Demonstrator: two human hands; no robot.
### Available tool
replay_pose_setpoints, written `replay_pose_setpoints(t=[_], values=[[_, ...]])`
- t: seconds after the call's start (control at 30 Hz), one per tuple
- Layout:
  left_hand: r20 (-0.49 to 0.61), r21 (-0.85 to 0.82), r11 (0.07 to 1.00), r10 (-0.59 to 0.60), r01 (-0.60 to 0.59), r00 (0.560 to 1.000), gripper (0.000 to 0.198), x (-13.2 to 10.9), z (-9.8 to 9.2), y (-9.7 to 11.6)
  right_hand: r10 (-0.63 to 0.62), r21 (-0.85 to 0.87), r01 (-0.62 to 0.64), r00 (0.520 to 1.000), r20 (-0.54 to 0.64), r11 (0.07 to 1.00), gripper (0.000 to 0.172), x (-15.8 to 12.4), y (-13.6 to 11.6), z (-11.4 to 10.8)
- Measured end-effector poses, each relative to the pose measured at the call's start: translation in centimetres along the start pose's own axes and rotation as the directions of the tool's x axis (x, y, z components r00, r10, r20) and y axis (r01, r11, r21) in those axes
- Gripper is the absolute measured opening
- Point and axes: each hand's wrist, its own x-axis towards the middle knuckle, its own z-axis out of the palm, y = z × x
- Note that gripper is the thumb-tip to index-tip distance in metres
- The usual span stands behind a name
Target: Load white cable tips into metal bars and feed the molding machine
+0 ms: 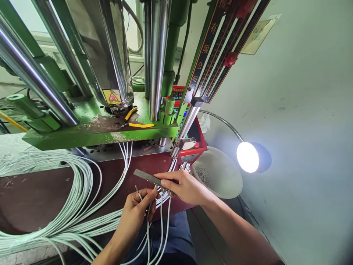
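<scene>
My right hand (pixel 186 187) is closed on a flat grey metal bar (pixel 143 175), thumb on top, in front of the red-brown work surface. Several pale green-white cables (pixel 168 215) hang down from small fittings along the bar's near edge. Just left of it, my left hand (pixel 135 208) pinches a cable (pixel 140 195) whose metal-tipped end sticks up past the fingers. Its fingertips are close to the bar's lower edge; whether they touch it I cannot tell.
A green press (pixel 104 137) stands ahead, with yellow-handled pliers (pixel 140 125) on its plate. Coiled cables (pixel 82 180) lie at left. On the right are a white bucket (pixel 228 180), a lit lamp (pixel 247 157) and a red control box (pixel 202 138).
</scene>
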Motion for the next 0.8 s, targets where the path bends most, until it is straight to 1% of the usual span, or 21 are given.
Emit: replay_pose_setpoints(t=[0.13, 0.3, 0.47, 0.57, 0.67, 0.8], values=[[-0.034, 0.049, 0.999, -0.008, 0.01, 0.999, 0.042, -0.21, 0.14, 0.26, 0.001, -0.035, -0.002, 1.0, -0.019, 0.999, 0.036, -0.23, -0.45, 0.03], [-0.049, 0.022, 0.998, -0.06, 0.061, 0.997, 0.038, -0.25, 0.3, 0.52, 0.011, -0.036, -0.012, 1.0, -0.019, 0.999, 0.037, -0.34, -0.66, 0.04], [-0.05, 0.089, 0.996, -0.027, 0.032, 0.998, 0.037, -0.26, 0.28, 0.47, 0.009, -0.029, -0.009, 1.0, 0.001, 1.0, 0.037, -0.38, -0.52, 0.11], [-0.038, 0.117, 0.993, -0.023, 0.027, 0.999, 0.039, -0.14, 0.18, 0.29, -0.03, -0.007, 0.03, 1.0, -0.003, 1.0, 0.037, -0.39, -0.44, 0.18], [-0.019, 0.164, 0.986, -0.011, 0.014, 1.0, 0.042, 0.0, 0.01, 0.21, -0.064, -0.04, 0.064, 0.998, -0.001, 0.997, 0.038, -0.35, -0.29, 0.13], [0.028, 0.218, 0.976, 0.013, -0.019, 1.0, 0.046, 0.11, -0.24, 0.21, -0.055, -0.078, 0.056, 0.998, 0.025, 0.995, 0.038, -0.26, 0.25, -0.1]])
